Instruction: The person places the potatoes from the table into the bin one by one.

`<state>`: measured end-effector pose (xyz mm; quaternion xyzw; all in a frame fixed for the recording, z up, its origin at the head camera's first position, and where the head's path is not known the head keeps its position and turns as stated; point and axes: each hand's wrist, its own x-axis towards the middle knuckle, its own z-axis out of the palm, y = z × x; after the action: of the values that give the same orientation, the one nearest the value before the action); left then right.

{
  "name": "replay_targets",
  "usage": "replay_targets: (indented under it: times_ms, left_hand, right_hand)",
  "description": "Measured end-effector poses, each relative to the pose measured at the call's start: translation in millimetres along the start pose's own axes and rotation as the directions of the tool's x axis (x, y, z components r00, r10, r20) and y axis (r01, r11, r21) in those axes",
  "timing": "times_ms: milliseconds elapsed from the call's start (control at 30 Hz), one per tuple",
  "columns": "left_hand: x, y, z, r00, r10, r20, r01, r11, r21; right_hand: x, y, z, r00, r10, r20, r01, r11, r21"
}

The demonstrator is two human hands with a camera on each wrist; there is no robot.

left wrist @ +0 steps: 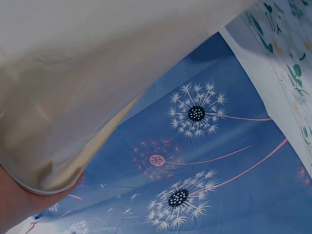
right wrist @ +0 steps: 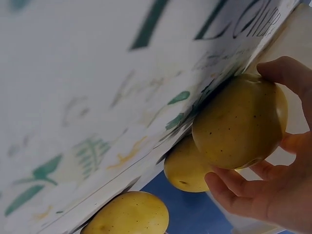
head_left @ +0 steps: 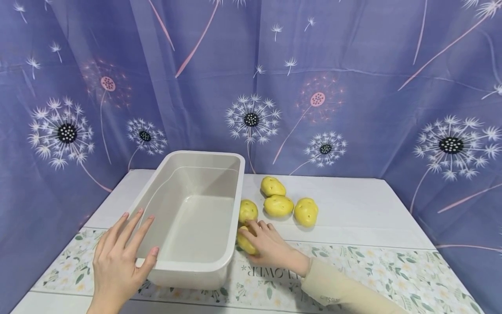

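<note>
My left hand [head_left: 119,259] rests at the near left corner of a deep off-white plastic tub [head_left: 196,264], its fingers extended and spread over the rim. Beside the tub's right wall, my right hand [head_left: 270,248] grips a yellow potato [head_left: 246,243], which sits on the table runner. In the right wrist view, thumb and fingers go round that potato [right wrist: 239,124], which has small dark specks. Just behind it, a second potato [head_left: 248,210] lies against the tub. Three more lie farther right: a back potato [head_left: 273,186], a middle potato [head_left: 278,206] and a right-hand potato [head_left: 306,212].
The tub holds nothing that I can see. A floral runner [head_left: 364,266] with printed lettering crosses the white table [head_left: 345,200]. Behind and at both sides hangs a blue-purple curtain [head_left: 204,100] with dandelion prints.
</note>
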<state>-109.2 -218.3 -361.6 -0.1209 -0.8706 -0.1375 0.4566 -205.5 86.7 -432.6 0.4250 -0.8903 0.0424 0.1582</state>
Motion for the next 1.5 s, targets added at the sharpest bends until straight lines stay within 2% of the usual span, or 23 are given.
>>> replay_targets:
  times_ms: [833, 1300, 1500]
  left_hand:
    - [-1.8, 0.2, -0.2, 1.000, -0.012, 0.018, 0.012, 1.000, -0.002]
    - [-1.4, -0.4, -0.3, 1.000, -0.006, 0.008, 0.006, 1.000, 0.000]
    - [-1.4, 0.2, -0.1, 1.000, -0.006, 0.008, 0.006, 1.000, -0.002]
  right_hand:
    - [-3.1, 1.9, -1.2, 1.000, 0.002, -0.003, -0.002, 0.999, 0.032]
    - [-5.1, 4.2, -10.5, 0.999, 0.031, 0.010, -0.032, 0.995, 0.090]
    - [-5.1, 5.8, -16.4, 1.000, 0.026, 0.005, -0.027, 0.996, 0.085]
